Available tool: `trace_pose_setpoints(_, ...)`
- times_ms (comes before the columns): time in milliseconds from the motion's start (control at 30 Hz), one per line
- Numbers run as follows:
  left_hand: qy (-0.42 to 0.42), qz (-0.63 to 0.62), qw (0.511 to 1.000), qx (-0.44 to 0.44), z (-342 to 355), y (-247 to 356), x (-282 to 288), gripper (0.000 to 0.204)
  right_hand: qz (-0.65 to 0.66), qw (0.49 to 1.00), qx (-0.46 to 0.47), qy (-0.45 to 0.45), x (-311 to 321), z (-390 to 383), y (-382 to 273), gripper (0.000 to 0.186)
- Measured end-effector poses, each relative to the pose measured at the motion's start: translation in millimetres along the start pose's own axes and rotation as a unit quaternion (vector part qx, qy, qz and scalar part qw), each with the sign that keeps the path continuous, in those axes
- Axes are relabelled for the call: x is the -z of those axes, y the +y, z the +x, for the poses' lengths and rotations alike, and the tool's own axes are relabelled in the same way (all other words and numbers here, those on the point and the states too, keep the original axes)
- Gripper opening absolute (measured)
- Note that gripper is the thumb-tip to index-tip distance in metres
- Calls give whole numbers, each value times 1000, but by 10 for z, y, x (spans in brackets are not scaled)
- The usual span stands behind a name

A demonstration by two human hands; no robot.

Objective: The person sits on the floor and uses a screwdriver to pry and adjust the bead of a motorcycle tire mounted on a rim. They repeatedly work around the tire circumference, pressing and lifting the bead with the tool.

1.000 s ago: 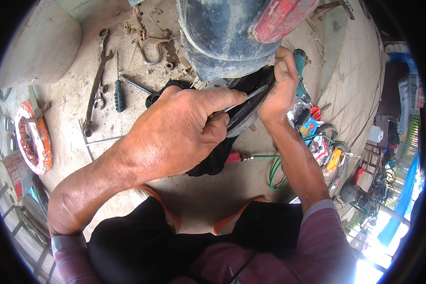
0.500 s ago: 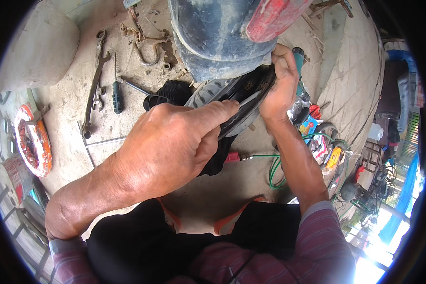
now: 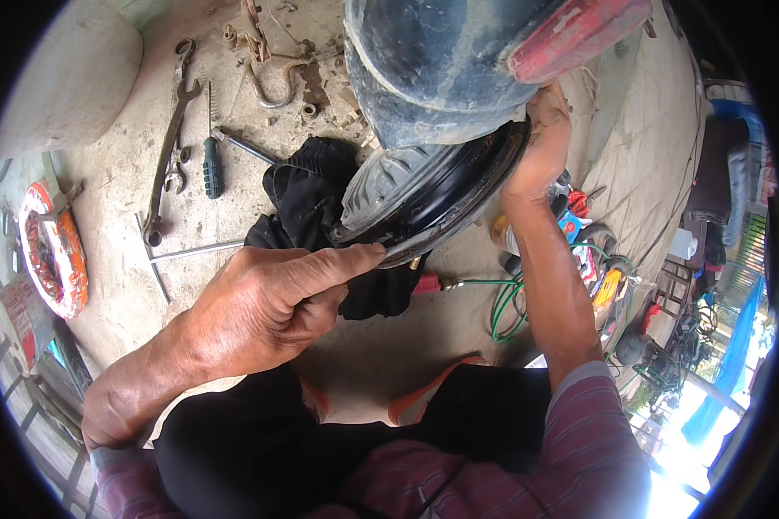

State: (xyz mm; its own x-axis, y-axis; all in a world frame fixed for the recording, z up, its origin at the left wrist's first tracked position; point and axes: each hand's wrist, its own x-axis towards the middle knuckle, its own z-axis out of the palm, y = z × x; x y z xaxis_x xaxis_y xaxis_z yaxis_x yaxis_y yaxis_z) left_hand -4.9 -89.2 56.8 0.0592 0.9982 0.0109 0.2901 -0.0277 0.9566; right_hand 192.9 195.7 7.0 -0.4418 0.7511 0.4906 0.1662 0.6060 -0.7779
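A small wheel with a grey tyre (image 3: 376, 186) on a black rim (image 3: 459, 190) hangs under a dark blue mudguard (image 3: 441, 60) with a red tail light (image 3: 571, 35). My left hand (image 3: 268, 303) is shut on a thin metal tyre lever (image 3: 407, 246), thumb along it, its tip wedged at the rim's lower edge. My right hand (image 3: 541, 143) grips the far right edge of the rim and tyre, fingers partly hidden behind it. A black cloth (image 3: 307, 199) lies under the wheel.
On the concrete floor at upper left lie a long spanner (image 3: 169, 143), a green-handled screwdriver (image 3: 210, 164), a metal T-bar (image 3: 169, 255) and a hook (image 3: 277, 86). A green hose (image 3: 502, 307) and assorted tools sit right. An orange-white ring (image 3: 52, 246) lies far left.
The view has shifted so the wheel shows more fully. My left hand has dropped lower with the lever at the rim. My right hand has moved up along the rim's right edge.
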Motion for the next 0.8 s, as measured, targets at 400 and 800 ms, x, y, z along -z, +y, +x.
trace_pose_setpoints(400,12,-88,996,-4,-40,-292,-268,49,132,987,-96,-3,106,48,244,41)
trace_pose_setpoints(800,72,-114,987,-87,198,-492,-374,50,177,984,6,-33,49,29,123,31)
